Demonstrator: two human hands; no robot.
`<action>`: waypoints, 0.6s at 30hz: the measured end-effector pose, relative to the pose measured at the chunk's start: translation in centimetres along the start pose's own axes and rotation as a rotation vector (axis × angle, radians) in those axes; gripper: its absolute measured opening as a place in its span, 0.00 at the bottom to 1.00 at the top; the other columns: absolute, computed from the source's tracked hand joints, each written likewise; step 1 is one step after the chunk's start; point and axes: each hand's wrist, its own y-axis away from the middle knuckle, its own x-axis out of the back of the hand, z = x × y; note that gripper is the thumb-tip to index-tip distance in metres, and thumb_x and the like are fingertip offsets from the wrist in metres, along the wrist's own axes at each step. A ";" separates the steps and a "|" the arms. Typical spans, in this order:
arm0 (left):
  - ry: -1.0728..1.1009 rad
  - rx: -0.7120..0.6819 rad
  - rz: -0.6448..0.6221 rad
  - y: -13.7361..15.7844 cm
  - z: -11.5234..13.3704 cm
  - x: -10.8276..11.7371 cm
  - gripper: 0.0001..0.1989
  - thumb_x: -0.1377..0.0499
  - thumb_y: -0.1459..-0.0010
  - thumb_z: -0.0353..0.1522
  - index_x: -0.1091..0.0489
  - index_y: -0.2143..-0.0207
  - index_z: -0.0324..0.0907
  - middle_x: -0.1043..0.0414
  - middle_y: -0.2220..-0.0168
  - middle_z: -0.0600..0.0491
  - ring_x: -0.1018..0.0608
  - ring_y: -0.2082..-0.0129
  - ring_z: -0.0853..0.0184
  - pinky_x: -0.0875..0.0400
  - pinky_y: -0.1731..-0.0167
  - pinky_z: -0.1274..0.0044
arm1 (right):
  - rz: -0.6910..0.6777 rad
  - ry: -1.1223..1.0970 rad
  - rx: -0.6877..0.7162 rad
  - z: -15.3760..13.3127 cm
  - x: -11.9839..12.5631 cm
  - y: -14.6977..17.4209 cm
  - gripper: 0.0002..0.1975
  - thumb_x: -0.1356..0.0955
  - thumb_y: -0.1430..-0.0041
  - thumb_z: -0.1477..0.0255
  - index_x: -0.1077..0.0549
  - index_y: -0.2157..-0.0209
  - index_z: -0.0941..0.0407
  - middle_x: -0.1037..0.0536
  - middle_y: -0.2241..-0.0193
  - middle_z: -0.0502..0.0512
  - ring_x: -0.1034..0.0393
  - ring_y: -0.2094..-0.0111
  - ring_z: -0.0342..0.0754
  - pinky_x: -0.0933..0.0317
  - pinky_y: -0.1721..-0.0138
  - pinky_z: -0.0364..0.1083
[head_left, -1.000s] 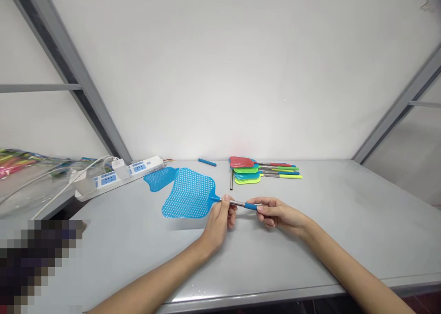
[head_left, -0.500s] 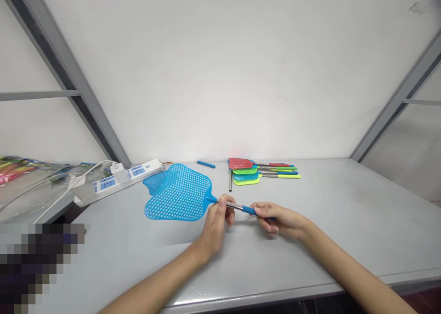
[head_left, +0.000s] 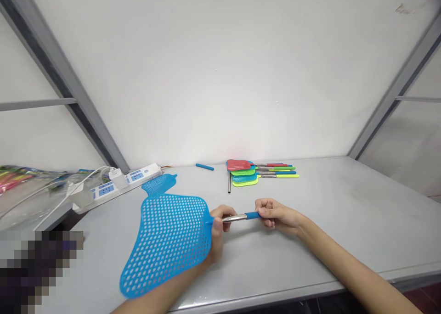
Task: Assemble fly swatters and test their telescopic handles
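A blue fly swatter (head_left: 172, 236) is held between my two hands above the table, its perforated head at the left with its face tilted towards me. My left hand (head_left: 218, 233) is closed around the neck, where the head meets the metal rod; the head partly hides this hand and forearm. My right hand (head_left: 275, 215) grips the blue handle sleeve at the other end, covering most of it. Bare silver rod shows between the hands. Beyond the held one, a loose blue swatter head (head_left: 160, 184) lies flat on the table.
Several coloured fly swatters (head_left: 241, 166) lie stacked by the wall, with a short metal rod (head_left: 229, 183) beside them. A blue handle sleeve (head_left: 204, 166) lies nearby. A white power strip (head_left: 119, 187) with plugs and cables runs along the left, next to plastic packaging (head_left: 24, 199).
The held swatter's head has turned towards me and come lower and nearer, uncovering more of the loose blue head behind. Both hands keep their hold, my left hand now slightly lower.
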 end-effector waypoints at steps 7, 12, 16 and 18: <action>-0.145 -0.059 0.094 -0.8 -0.1 -0.2 0.21 0.63 0.45 0.43 0.39 0.78 0.42 0.48 0.86 0.57 0.42 0.83 0.71 0.46 0.76 0.77 | 0.127 0.049 0.114 -0.5 0.1 0.0 0.10 0.36 0.51 0.69 0.39 0.80 0.59 0.40 0.88 0.45 0.54 0.85 0.36 0.64 0.81 0.41; -0.259 0.045 0.111 -0.3 0.5 0.3 0.16 0.56 0.47 0.40 0.38 0.81 0.43 0.46 0.86 0.57 0.42 0.83 0.72 0.47 0.79 0.79 | 0.134 0.117 0.113 -0.7 0.4 0.1 0.12 0.36 0.51 0.68 0.40 0.81 0.59 0.40 0.88 0.45 0.54 0.84 0.36 0.65 0.81 0.42; -0.336 0.038 -0.024 -0.4 2.3 0.7 0.12 0.52 0.49 0.38 0.36 0.79 0.44 0.44 0.85 0.57 0.40 0.83 0.72 0.47 0.79 0.79 | 0.126 0.137 0.081 -0.8 1.3 0.3 0.14 0.35 0.51 0.68 0.42 0.83 0.59 0.43 0.90 0.44 0.55 0.85 0.35 0.66 0.81 0.42; -0.372 0.027 -0.053 -0.6 3.1 0.6 0.11 0.52 0.49 0.38 0.35 0.78 0.44 0.43 0.85 0.57 0.40 0.83 0.72 0.47 0.79 0.79 | 0.134 0.134 0.055 -0.9 1.8 0.5 0.15 0.36 0.51 0.67 0.42 0.84 0.59 0.44 0.90 0.44 0.56 0.86 0.35 0.66 0.81 0.41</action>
